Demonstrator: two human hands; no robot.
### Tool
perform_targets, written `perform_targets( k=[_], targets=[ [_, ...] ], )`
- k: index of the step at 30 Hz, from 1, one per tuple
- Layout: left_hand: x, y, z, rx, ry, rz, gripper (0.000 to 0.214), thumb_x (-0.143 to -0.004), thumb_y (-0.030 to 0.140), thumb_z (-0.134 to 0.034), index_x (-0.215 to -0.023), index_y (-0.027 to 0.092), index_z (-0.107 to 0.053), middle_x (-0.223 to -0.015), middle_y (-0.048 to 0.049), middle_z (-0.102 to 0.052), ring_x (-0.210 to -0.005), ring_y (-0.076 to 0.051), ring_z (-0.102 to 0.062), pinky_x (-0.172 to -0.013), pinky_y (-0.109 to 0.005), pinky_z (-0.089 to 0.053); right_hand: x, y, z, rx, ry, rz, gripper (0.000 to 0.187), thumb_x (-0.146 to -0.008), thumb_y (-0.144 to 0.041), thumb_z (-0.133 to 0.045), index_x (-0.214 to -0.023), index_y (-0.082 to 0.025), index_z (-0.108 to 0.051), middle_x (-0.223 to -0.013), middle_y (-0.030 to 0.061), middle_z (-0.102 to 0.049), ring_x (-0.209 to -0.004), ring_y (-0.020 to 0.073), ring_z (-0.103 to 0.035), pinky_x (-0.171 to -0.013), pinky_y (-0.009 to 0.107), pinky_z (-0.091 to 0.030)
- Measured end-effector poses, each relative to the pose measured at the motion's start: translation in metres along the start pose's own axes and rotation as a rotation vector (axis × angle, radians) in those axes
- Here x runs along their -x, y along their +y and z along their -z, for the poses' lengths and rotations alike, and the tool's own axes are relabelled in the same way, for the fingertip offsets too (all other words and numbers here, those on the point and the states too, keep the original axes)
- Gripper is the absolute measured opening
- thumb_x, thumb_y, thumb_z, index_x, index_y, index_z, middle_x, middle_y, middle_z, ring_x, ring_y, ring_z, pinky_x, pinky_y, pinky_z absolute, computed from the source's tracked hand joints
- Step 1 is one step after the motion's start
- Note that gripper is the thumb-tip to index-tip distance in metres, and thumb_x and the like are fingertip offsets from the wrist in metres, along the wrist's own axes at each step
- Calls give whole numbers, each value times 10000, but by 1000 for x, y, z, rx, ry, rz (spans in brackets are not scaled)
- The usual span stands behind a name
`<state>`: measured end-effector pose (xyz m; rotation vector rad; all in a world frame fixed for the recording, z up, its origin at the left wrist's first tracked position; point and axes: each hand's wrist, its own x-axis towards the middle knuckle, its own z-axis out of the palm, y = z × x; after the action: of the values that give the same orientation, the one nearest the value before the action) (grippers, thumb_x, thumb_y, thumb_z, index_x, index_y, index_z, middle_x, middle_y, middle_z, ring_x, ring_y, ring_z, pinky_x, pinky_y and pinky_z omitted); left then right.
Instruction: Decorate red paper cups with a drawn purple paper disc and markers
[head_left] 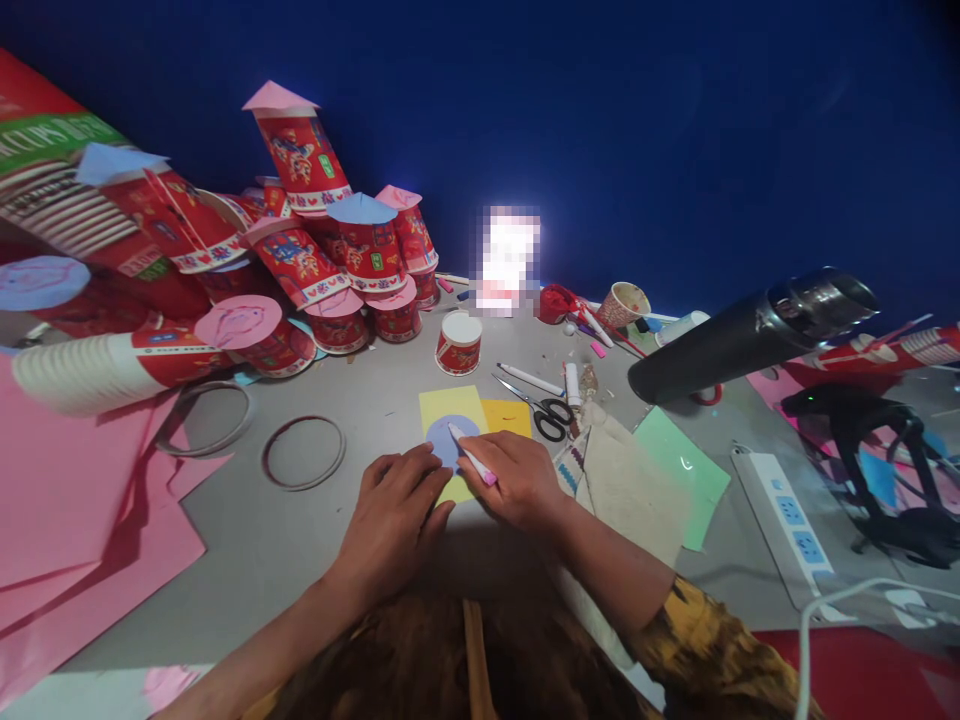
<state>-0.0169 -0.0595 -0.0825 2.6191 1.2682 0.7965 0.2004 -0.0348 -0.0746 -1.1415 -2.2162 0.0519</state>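
My right hand (521, 475) is closed around a white and pink marker (480, 466), its tip over a round blue piece of paper (448, 432). The blue round lies on a yellow sheet (435, 402) on the table. My left hand (397, 505) lies flat at the left edge of the sheet, fingers stretched out and touching the blue round. An orange-yellow paper piece (511, 412) shows just beyond my right hand. Black-handled scissors (551, 415) lie open to its right. A red paper cup (458, 345) with a pale top stands past the yellow sheet.
Stacked red paper cups (300, 160) with pink and blue paper tops fill the back left. Pink sheets (67, 480) and two rings (304, 453) lie left. On the right are a cloth (630, 475), a green sheet (694, 480), a black flask (742, 330) and a power strip (787, 530).
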Motion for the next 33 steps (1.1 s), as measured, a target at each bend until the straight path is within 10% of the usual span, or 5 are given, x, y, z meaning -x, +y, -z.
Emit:
perform_targets(
  k=[33],
  targets=[
    [0, 1, 0, 5, 1, -3, 203, -1035, 211, -554, -1180, 168, -689, -1165, -139, -759, -1242, -328, -672, -968, -479, -444, 2, -2, 5, 37, 48, -23, 189, -1087, -311, -590, -1123, -178, -720, -903, 89, -832, -790, 194, -781, -743, 288, -569]
  ],
)
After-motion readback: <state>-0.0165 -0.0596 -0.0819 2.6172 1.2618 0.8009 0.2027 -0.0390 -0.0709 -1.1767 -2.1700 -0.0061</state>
